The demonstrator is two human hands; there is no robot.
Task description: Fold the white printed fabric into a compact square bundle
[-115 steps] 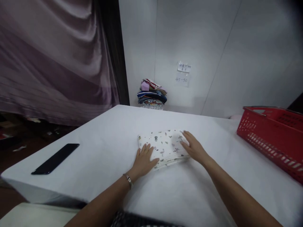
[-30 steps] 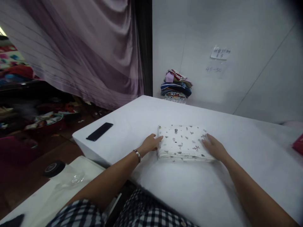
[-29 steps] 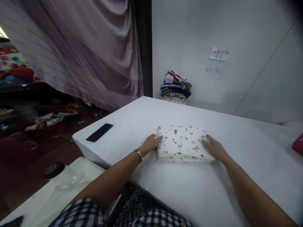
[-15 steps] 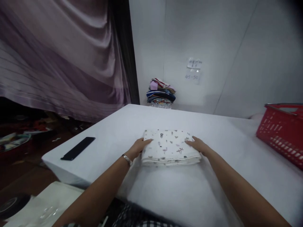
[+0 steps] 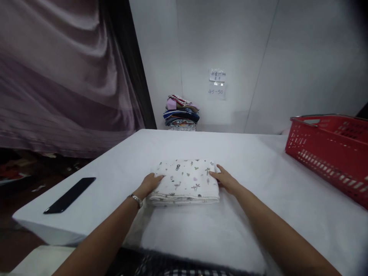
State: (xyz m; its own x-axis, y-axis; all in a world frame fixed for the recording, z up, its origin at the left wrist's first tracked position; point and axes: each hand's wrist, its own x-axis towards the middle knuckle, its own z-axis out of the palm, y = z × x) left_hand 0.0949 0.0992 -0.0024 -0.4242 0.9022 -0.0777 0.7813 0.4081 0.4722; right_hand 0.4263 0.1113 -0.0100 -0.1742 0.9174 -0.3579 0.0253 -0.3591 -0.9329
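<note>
A folded white cloth (image 5: 186, 180), printed with small palm trees, leaves and animals, lies in several layers on the white-covered table. At its left edge is my left hand (image 5: 151, 183), thumb on top and the other fingers mostly hidden at the side; a silver band circles this wrist. My right hand (image 5: 225, 180) grips the opposite edge, its thumb over the print and its forefinger along the side. The folded layers face me at the near edge.
A black phone-like slab (image 5: 70, 195) lies near the left edge of the white table (image 5: 115, 168). A red plastic basket (image 5: 327, 153) stands at the right. Against the wall is a stack of folded fabrics (image 5: 181, 113), below paper signs (image 5: 217, 82). A mauve curtain (image 5: 57, 76) hangs left.
My view has turned rightward, so the table, cloth and stack sit further left and more of the red basket shows. Both hands stay at the cloth's sides; my right forefinger is more spread.
</note>
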